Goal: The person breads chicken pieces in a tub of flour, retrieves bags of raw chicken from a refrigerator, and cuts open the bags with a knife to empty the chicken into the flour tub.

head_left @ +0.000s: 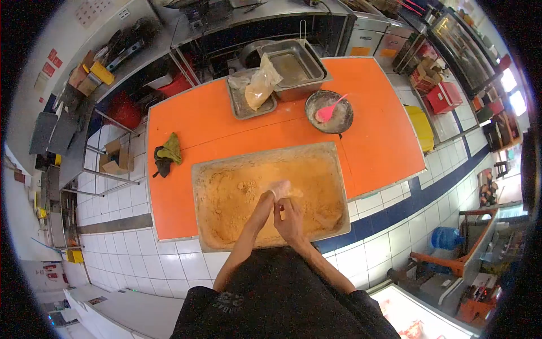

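Note:
Both hands meet over a large metal tray (270, 160) that holds orange-yellow breading flour (226, 198) with some crumbly lumps. My left hand (269, 201) reaches in with its fingers hidden by a pale, pinkish-white covering (280, 187). Whether this is a thin glove over the fingers or a separate piece, I cannot tell. Close beside it, my right hand (290, 219) has its fingers bent and pinched at the edge of the pale thing near the left hand. What lies between those fingertips is too small to make out.
On the orange table (372, 141) stand a dark bowl (345, 121) with a pink spatula (326, 114), a small tray (240, 105) bearing a plastic bag of orange powder (261, 90), and a deep metal pan (305, 65). A green-and-black cloth (169, 151) lies at the left edge.

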Demonstrator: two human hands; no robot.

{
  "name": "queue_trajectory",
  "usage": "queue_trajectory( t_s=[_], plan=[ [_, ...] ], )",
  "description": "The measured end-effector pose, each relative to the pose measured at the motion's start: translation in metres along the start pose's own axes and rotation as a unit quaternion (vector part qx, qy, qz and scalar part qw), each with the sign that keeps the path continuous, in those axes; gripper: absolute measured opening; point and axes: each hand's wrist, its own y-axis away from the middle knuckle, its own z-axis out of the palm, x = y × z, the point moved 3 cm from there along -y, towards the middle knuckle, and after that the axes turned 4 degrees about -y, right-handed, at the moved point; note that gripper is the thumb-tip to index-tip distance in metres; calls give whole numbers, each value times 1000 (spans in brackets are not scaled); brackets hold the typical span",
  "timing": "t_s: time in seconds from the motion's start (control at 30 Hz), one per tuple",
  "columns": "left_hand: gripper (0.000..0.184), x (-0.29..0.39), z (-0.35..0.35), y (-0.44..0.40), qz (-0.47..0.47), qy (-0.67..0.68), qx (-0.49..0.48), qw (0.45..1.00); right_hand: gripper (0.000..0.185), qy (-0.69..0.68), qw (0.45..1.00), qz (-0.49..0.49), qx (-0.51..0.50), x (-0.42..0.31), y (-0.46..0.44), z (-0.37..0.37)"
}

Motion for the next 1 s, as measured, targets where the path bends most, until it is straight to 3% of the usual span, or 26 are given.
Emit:
queue_trajectory(
  t_s=[0.1, 0.13, 0.2, 0.3, 0.37, 0.5, 0.57, 0.63, 0.7, 0.77, 0.87, 1.0],
  plan=[
    [31, -8, -14, -5, 76, -126, 41, 988, 16, -33, 999, 23, 1, 3, 6, 4],
    [36, -5, -15, -7, 137, -142, 59, 979, 16, -42, 999, 11, -12, 2, 7, 6],
    [48, -8, -18, -4, 167, -155, 43, 973, 16, -61, 997, -11, -36, -3, 7, 9],
    [60, -22, -37, -4, 74, -151, 3, 986, 16, 54, 995, -41, -68, 3, 4, 18],
    [61, -26, -39, -10, 8, -158, 40, 987, 16, 26, 997, -10, -69, 8, 7, 25],
    [68, -3, -28, 4, -20, 15, -55, 998, 16, -13, 995, 69, -68, 7, 2, 29],
    [73, 28, -8, 21, -8, -3, -60, 998, 16, -17, 994, 36, -101, 2, 0, 31],
    [71, 9, -26, 11, -109, -15, -68, 992, 16, -15, 992, 17, -120, -2, -3, 31],
    [70, 8, -29, 10, -114, -11, -76, 990, 14, -11, 991, 14, -131, -7, -6, 33],
    [68, 9, -24, 9, -25, 11, -84, 996, 11, -9, 986, -4, -164, -8, -9, 37],
    [67, 4, -36, 7, -76, 58, -17, 995, 8, -42, 979, -43, -197, -22, -7, 36],
    [65, -50, -83, -35, 61, 90, 64, 992, 6, -58, 971, -41, -230, -19, 5, 41]
  ],
)
